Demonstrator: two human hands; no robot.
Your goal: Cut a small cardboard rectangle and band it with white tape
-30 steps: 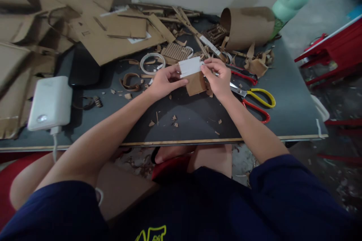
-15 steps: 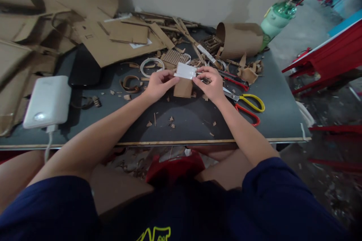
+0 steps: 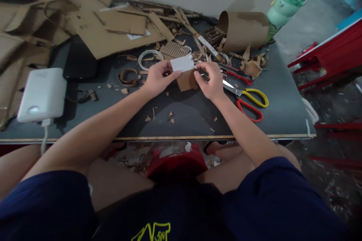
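A small brown cardboard piece (image 3: 186, 80) with a white strip (image 3: 181, 64) along its upper part is held above the dark table. My left hand (image 3: 159, 78) pinches it at the left side, thumb on the front near the edge between white and brown. On the right, my right hand (image 3: 210, 79) has thumb and index finger bent close together at the piece's right edge; whether something small is between those fingertips is hard to make out. Scissors (image 3: 240, 92) with a yellow and a red handle lie just right of my right hand.
Behind the hands lie a white tape ring (image 3: 150, 59), a red cutter (image 3: 236, 74) and cardboard scraps. A cardboard tube (image 3: 246, 30) and green bottle (image 3: 285, 7) stand back right. At left are a white power bank (image 3: 42, 94) with cable and piled cardboard (image 3: 113, 37).
The cardboard piece has tilted, its right side now higher. My right fingertips have come off its front face to the right edge. The whole view has shifted slightly.
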